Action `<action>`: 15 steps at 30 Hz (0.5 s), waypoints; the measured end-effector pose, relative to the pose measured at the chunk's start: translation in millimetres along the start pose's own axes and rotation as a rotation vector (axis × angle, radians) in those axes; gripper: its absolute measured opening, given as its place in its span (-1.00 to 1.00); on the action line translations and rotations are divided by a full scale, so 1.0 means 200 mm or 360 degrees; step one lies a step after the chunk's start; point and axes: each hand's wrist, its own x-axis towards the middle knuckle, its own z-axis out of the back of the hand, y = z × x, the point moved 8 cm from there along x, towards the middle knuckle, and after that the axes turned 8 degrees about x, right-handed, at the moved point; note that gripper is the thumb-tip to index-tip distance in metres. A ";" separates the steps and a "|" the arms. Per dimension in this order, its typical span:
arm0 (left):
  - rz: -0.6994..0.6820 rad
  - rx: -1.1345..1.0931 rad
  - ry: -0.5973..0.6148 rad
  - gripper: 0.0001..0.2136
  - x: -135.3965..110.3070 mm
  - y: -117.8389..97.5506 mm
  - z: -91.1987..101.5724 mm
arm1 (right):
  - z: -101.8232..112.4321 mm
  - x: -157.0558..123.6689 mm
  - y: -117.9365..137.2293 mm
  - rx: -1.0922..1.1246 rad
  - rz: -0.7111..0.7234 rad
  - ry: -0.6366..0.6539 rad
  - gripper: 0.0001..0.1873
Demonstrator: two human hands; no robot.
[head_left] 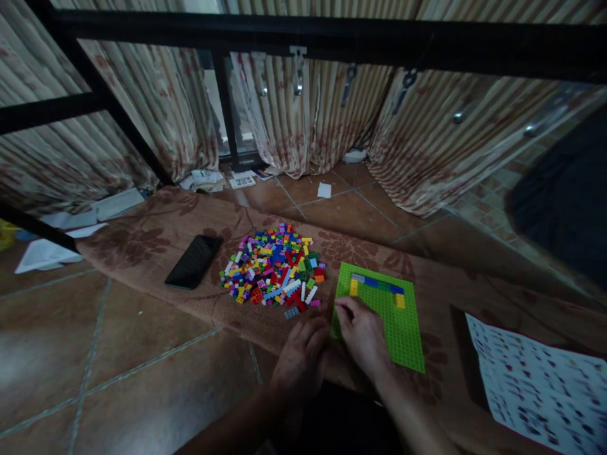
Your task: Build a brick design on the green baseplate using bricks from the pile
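Note:
A green studded baseplate [404, 338] lies on the cloth-covered bench. Blue, dark green and grey bricks [377, 283] form a row on it, with a yellow brick [353, 288] at the left end and another yellow brick [400, 301] at the right. Above the plate's left edge, my right hand [364, 332] is closed in a pinch; whatever its fingertips hold cannot be made out. My left hand [303, 354] is beside it, just off the plate's left side, fingers curled together with their contents hidden. A grey brick [291, 313] lies close to the left hand, at the near edge of a multicoloured brick pile [275, 265].
A black phone [193, 261] lies left of the pile. To the right is a printed sheet [540, 379] on the patterned brown cloth [142, 240]. Striped curtains [313, 120] and a dark metal frame [303, 35] stand behind. Papers [118, 203] lie on the left.

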 end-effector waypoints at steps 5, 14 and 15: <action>0.0128 0.0155 -0.0002 -0.70 -0.04 0.15 0.13 | -0.14 0.18 0.10 -0.0012 0.0115 0.0093 -0.76; 0.0269 0.0256 -0.0085 -0.78 0.00 0.38 0.28 | -0.26 0.45 0.15 -0.0305 0.0012 0.0126 -0.75; 0.0271 0.0261 -0.0085 -0.78 0.00 0.40 0.29 | -0.26 0.49 0.15 -0.0365 -0.0015 0.0122 -0.74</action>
